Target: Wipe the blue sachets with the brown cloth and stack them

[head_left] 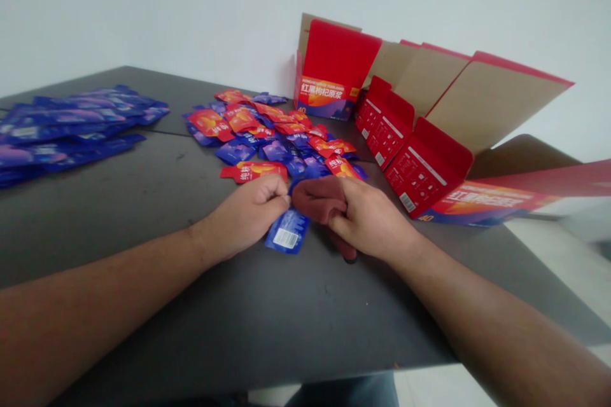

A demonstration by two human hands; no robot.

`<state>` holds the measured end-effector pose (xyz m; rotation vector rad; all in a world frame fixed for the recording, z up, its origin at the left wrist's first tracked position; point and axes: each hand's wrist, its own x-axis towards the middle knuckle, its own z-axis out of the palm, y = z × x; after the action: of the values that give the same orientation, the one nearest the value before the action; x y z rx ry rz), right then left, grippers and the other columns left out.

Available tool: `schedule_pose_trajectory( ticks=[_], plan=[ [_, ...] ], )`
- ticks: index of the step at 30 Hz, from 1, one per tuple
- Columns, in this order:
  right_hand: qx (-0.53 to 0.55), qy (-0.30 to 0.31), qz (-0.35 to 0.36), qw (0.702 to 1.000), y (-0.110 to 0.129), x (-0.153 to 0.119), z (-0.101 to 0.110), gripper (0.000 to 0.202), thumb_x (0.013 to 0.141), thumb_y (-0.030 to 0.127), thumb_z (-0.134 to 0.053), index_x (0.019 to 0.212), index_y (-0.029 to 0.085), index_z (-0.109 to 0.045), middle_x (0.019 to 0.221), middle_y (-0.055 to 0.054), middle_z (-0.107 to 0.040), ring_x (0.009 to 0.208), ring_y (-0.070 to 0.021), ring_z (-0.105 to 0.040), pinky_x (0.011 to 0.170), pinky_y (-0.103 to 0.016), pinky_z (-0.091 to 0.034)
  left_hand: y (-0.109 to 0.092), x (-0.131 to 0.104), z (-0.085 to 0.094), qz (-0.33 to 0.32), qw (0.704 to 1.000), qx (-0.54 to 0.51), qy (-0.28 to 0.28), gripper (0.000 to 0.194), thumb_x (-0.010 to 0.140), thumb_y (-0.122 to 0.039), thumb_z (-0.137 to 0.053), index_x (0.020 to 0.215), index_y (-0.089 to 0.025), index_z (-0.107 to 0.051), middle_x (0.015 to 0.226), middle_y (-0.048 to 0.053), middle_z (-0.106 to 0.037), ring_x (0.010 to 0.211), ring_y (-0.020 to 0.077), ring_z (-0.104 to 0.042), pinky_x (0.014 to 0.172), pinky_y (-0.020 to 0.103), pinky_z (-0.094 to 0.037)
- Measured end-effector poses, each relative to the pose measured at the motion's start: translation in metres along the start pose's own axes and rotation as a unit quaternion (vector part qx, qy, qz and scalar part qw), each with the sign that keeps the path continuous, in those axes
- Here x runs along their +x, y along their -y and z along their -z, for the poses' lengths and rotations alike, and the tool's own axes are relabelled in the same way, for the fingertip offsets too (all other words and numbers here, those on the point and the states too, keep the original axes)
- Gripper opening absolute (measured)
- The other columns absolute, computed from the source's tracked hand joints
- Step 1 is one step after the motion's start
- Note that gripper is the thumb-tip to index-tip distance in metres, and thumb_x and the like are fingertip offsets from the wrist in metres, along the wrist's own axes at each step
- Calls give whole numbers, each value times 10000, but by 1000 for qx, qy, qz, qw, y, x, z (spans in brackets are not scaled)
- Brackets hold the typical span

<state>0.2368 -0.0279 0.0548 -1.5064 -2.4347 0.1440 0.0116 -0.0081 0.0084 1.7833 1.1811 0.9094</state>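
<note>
My left hand (pixel 260 205) is closed, thumb and fingers pinching the upper edge of a blue sachet (pixel 287 233). A white barcode label shows on the sachet's lower half. In my right hand (pixel 370 216) is a folded reddish-brown cloth (pixel 319 196), gripped between thumb and fingers. Its front end meets the top of the blue sachet and hides that part. Just beyond both hands lies a loose heap of red-orange and blue sachets (pixel 281 130). One red sachet (pixel 252 172) rests right behind my left hand.
A pile of longer blue-purple packets (pixel 71 121) lies at the left of the dark table (pixel 267 324). Several red cartons (pixel 424 172) with raised flaps stand in a row at the right. Behind them is a white wall (pixel 205 13). The table's front edge runs near my body.
</note>
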Motion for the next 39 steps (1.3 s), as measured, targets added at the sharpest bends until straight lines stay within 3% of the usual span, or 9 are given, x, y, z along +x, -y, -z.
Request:
schedule_pose_trajectory(
  ticks=[4,9,15,21,26,32,37,39],
  plan=[
    [13,-14,-21,1000,-3,2,1,279,864,256,-595,1131,178,-619,1038,-90,-690,947,-225,-623,791,-321,-447,-1,0,0,9,1000,-6,5,174,909,-308,-556,778,-197,-527,654,-49,-516,585,106,-477,559,239,-386],
    [-11,16,85,996,1,-5,-6,173,807,252,-607,968,192,-584,954,-58,-657,847,-202,-597,730,-311,-437,-1,1,1,-14,1000,11,-13,147,886,-220,-528,743,-186,-536,679,-43,-517,619,100,-463,584,240,-365],
    [-23,-30,21,999,-3,-1,-6,209,817,254,-588,1016,193,-583,970,-64,-661,878,-213,-607,737,-320,-442,5,1,-1,4,1000,-24,-6,154,907,-278,-549,778,-193,-538,663,-50,-506,595,100,-457,550,240,-353],
    [-35,29,104,994,5,-7,-9,151,804,253,-606,940,205,-564,928,-48,-630,829,-200,-585,724,-317,-441,3,1,-1,-14,1000,0,-17,168,899,-254,-538,745,-187,-532,679,-40,-501,615,103,-444,561,238,-357],
    [-19,-23,17,999,-2,-2,-6,225,831,257,-592,1047,194,-590,991,-69,-665,890,-212,-611,752,-322,-453,3,1,-2,-5,1000,-13,-17,160,899,-277,-551,764,-192,-540,659,-44,-506,600,108,-462,556,242,-356],
    [-22,21,102,994,2,-6,-8,164,794,241,-604,950,199,-573,946,-55,-641,838,-199,-589,726,-316,-447,4,2,0,-29,999,14,-16,160,891,-233,-533,738,-187,-542,689,-39,-522,639,106,-466,588,245,-368],
    [-22,-32,11,999,-4,-1,-8,212,833,263,-585,1033,194,-590,993,-70,-672,897,-220,-622,750,-327,-455,5,2,-1,-1,1000,-19,-12,152,902,-294,-552,784,-199,-553,667,-42,-519,606,113,-472,553,254,-362],
    [-21,-26,16,999,-4,-1,-8,199,837,273,-592,1019,194,-589,980,-68,-669,888,-217,-619,746,-324,-453,4,1,0,-2,1000,-11,-9,143,896,-281,-553,780,-198,-559,672,-39,-526,616,115,-478,562,254,-367]
  ],
)
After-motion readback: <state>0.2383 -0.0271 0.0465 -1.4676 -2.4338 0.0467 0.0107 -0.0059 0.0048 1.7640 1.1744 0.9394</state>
